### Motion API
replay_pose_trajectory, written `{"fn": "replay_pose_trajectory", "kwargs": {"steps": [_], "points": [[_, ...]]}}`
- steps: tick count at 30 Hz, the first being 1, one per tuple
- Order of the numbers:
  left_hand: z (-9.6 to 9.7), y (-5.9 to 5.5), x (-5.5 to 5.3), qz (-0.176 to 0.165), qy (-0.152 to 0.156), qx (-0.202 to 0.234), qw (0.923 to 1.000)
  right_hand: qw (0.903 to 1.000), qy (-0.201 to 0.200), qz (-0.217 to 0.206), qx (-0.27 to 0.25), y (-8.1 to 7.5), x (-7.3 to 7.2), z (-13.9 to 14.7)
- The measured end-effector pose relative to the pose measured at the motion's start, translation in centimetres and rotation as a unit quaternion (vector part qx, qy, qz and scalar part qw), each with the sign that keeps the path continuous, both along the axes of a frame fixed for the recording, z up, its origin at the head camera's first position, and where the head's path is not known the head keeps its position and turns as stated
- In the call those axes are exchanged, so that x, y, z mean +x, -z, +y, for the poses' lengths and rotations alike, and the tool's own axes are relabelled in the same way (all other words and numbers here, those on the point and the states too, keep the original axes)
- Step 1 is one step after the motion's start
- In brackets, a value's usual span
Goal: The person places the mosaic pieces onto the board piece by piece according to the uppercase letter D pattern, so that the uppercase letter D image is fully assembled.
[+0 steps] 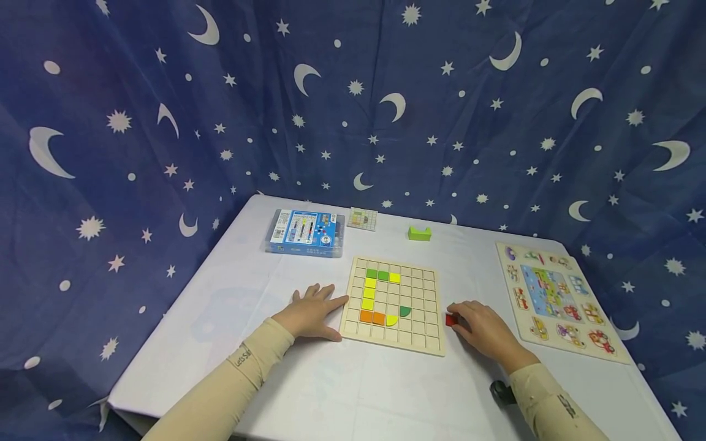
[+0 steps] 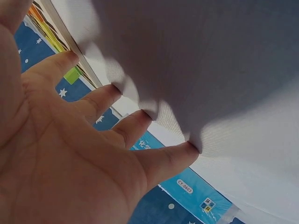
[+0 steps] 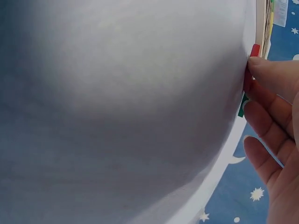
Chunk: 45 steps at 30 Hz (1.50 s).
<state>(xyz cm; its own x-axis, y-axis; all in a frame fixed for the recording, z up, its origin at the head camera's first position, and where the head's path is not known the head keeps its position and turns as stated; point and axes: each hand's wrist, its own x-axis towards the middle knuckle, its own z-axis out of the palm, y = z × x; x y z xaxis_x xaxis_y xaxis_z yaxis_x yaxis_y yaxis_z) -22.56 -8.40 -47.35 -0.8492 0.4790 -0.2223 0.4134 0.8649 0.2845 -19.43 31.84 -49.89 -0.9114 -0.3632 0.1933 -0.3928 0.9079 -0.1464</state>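
Note:
A wooden grid board [image 1: 419, 337] lies on the table with coloured tiles on it. Two green squares and a yellow square [image 1: 394, 278] form its top row, yellow tiles [image 1: 368, 293] run down, and two orange tiles [image 1: 372, 317] sit below. Beside these are a yellow quarter-circle tile [image 1: 391, 320] and a green quarter-circle tile [image 1: 405, 311]. My left hand [image 1: 314, 313] rests spread at the board's left edge, fingertips on the cloth. Right of the board, my right hand [image 1: 485, 327] pinches a red tile [image 3: 255, 51]. A dark green piece [image 3: 242, 106] shows by those fingers; whether they hold it, I cannot tell.
A blue-labelled plastic box [image 1: 306, 233] stands at the back left, beside a small pattern card [image 1: 363, 218]. A light green notched block [image 1: 420, 234] sits behind the board. To the right lies a picture puzzle board [image 1: 557, 300]. A dark object [image 1: 502, 393] is by the right sleeve.

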Motion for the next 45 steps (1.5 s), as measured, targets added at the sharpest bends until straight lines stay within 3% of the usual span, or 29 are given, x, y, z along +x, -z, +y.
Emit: {"fn": "replay_pose_trajectory", "kwargs": {"steps": [8,16,26,35,45], "points": [[-0.2,-0.1,0.1,-0.004,-0.002,0.002,1.0000,1.0000,-0.004,0.006,0.005,-0.5,-0.6,-0.8],[-0.3,0.0,0.1,-0.006,-0.003,-0.002,1.0000,0.9985,-0.044,0.031,0.007,-1.8,-2.5,-4.0],[0.1,0.5,0.0,-0.003,0.001,0.000,1.0000,0.9979,-0.058,-0.020,0.021,-2.1,-4.8,-7.8],[0.2,0.5,-0.2,0.006,0.002,-0.002,1.0000,0.9963,-0.085,-0.008,0.008,-1.5,-5.2,-8.2],[-0.1,0.4,-0.1,0.008,0.000,-0.006,1.0000,0.9968,-0.078,-0.015,0.009,-1.6,-5.2,-8.3]]}}
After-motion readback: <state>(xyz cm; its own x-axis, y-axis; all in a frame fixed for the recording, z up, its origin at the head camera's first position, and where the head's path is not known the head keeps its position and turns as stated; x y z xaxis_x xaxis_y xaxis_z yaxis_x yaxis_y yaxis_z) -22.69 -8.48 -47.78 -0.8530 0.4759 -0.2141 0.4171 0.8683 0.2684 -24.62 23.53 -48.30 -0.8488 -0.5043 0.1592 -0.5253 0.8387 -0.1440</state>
